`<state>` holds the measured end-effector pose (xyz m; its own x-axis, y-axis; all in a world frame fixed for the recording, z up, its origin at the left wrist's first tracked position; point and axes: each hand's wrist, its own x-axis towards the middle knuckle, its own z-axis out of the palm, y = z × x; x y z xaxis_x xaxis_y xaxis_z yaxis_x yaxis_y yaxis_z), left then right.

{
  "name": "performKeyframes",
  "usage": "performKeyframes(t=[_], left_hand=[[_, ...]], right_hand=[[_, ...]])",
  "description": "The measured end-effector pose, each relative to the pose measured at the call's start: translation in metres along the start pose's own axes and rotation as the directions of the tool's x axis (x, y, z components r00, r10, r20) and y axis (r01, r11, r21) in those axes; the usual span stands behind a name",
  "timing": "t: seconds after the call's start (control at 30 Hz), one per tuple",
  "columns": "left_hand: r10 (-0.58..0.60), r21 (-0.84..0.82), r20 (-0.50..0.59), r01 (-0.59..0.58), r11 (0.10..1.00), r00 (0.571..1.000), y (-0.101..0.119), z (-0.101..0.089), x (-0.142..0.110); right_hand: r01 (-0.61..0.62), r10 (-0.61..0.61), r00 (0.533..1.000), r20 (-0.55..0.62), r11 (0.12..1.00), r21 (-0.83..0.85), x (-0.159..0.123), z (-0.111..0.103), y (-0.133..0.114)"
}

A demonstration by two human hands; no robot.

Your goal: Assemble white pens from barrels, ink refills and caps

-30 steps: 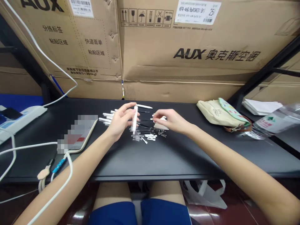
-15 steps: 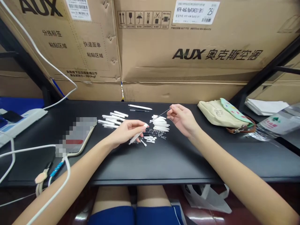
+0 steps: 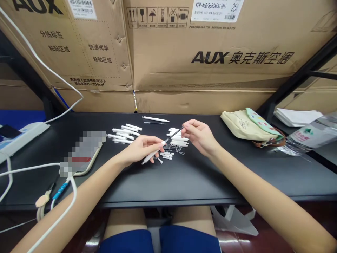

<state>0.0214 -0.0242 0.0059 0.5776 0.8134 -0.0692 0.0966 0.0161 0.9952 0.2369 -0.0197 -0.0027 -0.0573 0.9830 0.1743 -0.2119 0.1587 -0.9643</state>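
Observation:
A white pen barrel (image 3: 150, 156) is pinched in my left hand (image 3: 144, 147), its upper end pointing up and right. My right hand (image 3: 196, 136) grips the far end of a thin dark pen refill (image 3: 174, 133), whose other end meets the barrel's opening at my left fingertips. Beneath and behind my hands lie several white barrel parts (image 3: 179, 143), loose refills, small white pieces (image 3: 166, 154) and springs (image 3: 180, 150). To the left is a group of white pen parts (image 3: 125, 133). One whole white pen (image 3: 155, 119) lies at the back beside a single refill (image 3: 154, 123).
Cardboard boxes (image 3: 168, 77) stand behind the black table (image 3: 173, 186). On the left are a phone (image 3: 88, 151), white cables and a power strip (image 3: 23, 137). A beige pouch (image 3: 238, 124), a water bottle (image 3: 308, 135) and stacked white paper (image 3: 297, 116) are on the right.
My right hand has moved left and slightly down, bringing the refill into the open end of the barrel. My left hand still holds the barrel. The view has shifted slightly.

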Motion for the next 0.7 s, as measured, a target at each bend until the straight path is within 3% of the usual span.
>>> performKeyframes(t=[0.17, 0.27, 0.33, 0.4, 0.5, 0.57, 0.7], left_hand=[[0.007, -0.007, 0.029, -0.007, 1.0, 1.0, -0.001, 0.001, 0.0], [-0.011, -0.033, 0.014, 0.011, 0.999, 1.0, -0.002, 0.002, 0.001], [-0.012, -0.066, -0.026, 0.01, 0.998, 1.0, -0.002, 0.001, 0.002], [-0.011, -0.096, -0.068, 0.004, 0.995, 0.998, -0.003, 0.0, 0.003], [-0.004, -0.136, -0.107, -0.011, 0.991, 0.994, -0.005, -0.001, 0.004], [0.002, -0.155, -0.116, -0.02, 0.988, 0.993, -0.005, -0.002, 0.004], [0.006, -0.166, -0.116, -0.026, 0.986, 0.993, -0.004, -0.003, 0.004]], right_hand=[[-0.111, 0.121, 0.965, 0.231, 0.992, -0.057, -0.006, 0.008, 0.008], [-0.116, 0.146, 0.952, 0.269, 0.986, -0.124, -0.004, 0.002, 0.006], [-0.054, 0.118, 0.96, 0.255, 0.968, -0.244, -0.002, -0.005, 0.0], [0.07, 0.076, 0.951, 0.298, 0.891, -0.448, -0.002, -0.013, -0.009], [0.269, 0.115, 0.887, 0.448, 0.658, -0.703, -0.007, -0.018, -0.02], [0.336, 0.159, 0.856, 0.492, 0.552, -0.764, -0.011, -0.018, -0.023], [0.371, 0.225, 0.832, 0.508, 0.454, -0.81, -0.014, -0.017, -0.019]])
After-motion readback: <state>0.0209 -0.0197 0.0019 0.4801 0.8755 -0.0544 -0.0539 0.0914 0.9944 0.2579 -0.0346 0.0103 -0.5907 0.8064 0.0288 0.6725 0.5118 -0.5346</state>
